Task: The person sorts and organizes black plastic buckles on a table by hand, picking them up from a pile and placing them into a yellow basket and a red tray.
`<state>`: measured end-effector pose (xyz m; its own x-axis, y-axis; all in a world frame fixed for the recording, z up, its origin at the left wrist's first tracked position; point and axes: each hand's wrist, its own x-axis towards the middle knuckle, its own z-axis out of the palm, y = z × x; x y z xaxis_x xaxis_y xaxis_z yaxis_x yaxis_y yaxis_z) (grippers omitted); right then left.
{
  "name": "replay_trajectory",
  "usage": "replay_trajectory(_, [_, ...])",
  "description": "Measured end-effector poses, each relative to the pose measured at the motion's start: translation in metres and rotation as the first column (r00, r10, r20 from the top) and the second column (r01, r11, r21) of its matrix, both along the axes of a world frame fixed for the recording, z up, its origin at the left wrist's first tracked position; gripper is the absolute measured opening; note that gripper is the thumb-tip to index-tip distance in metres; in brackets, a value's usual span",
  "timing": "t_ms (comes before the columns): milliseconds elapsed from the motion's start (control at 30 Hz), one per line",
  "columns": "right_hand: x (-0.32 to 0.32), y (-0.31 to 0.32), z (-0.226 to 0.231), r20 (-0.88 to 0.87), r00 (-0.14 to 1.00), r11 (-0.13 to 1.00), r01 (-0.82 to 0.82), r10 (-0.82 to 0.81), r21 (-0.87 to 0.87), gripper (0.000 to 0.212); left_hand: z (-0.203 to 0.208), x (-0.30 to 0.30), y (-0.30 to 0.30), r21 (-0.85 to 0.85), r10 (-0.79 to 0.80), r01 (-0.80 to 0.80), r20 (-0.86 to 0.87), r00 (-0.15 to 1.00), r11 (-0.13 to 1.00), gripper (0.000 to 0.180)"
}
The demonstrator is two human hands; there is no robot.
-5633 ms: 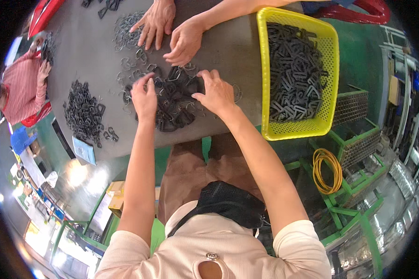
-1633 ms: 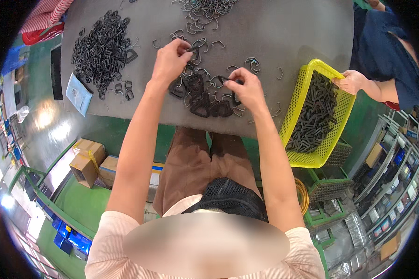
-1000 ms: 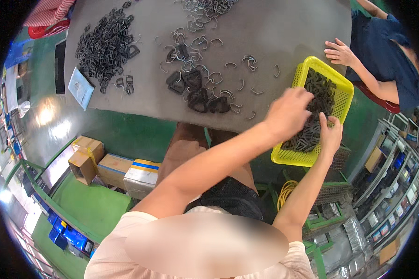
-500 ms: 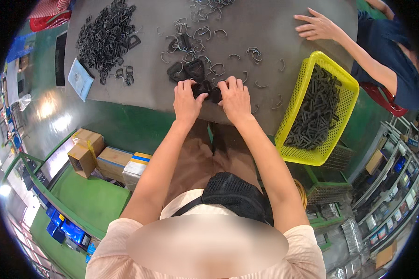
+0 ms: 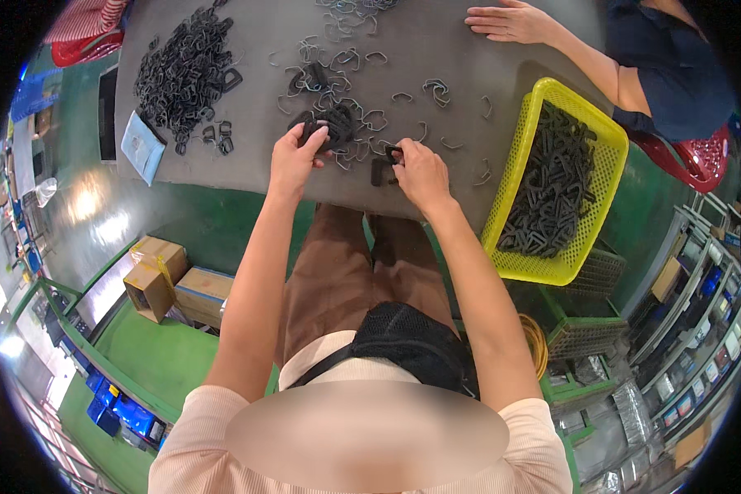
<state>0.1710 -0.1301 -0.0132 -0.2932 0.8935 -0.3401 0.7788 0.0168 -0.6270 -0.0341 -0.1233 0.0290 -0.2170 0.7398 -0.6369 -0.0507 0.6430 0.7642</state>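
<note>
My left hand [image 5: 294,163] is closed at the near part of the table, thumb and fingers pinching a dark black plastic piece [image 5: 303,123] whose exact shape is partly hidden. Just past it lie black plastic loops [image 5: 337,123], touching or very close to the held piece. To the right, my right hand [image 5: 422,175] pinches a small black plastic ring [image 5: 393,154] between thumb and forefinger. A black rectangular piece [image 5: 377,172] lies beside those fingertips. Bent metal wire clips [image 5: 375,120] are scattered around and beyond both hands.
A heap of black plastic rings [image 5: 181,78] covers the far left of the table [image 5: 247,156], near a pale blue packet [image 5: 142,146]. At right stands a yellow basket [image 5: 514,156] full of black parts. A co-worker's hand [image 5: 506,22] rests at the far right.
My hands have moved apart: the left went left and up to the black loops, the right shifted slightly right. The co-worker's hand has moved left and farther away.
</note>
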Motion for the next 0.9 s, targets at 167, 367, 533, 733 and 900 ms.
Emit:
replay_trajectory(167, [0.001,-0.007,0.019,-0.175,0.982,0.984,0.038,-0.069,-0.173,0.027,0.024,0.078,0.016,0.121,-0.187,0.174,0.102,0.977,0.977,0.024])
replay_trajectory(367, [0.054,-0.025,0.044,-0.326,0.905,0.956,0.219,-0.274,-0.198,0.055,0.076,0.229,0.023,0.412,-0.485,0.403,0.114,0.867,0.817,0.042])
replay_trajectory(533, [0.118,-0.015,0.103,-0.104,0.862,0.862,0.503,-0.496,0.061,0.035,0.041,0.156,0.028,0.510,-0.259,0.446,-0.397,0.881,0.735,0.033])
replay_trajectory(733, [0.116,0.016,0.095,0.303,0.883,0.832,0.156,-0.359,0.532,0.045,-0.028,-0.005,0.022,0.233,-0.051,0.337,-0.752,0.657,0.912,0.031])
replay_trajectory(900, [-0.012,0.041,0.044,0.084,0.991,0.948,-0.124,0.104,0.293,0.040,-0.056,-0.028,0.048,0.168,-0.014,0.367,-0.896,0.444,0.915,0.041])
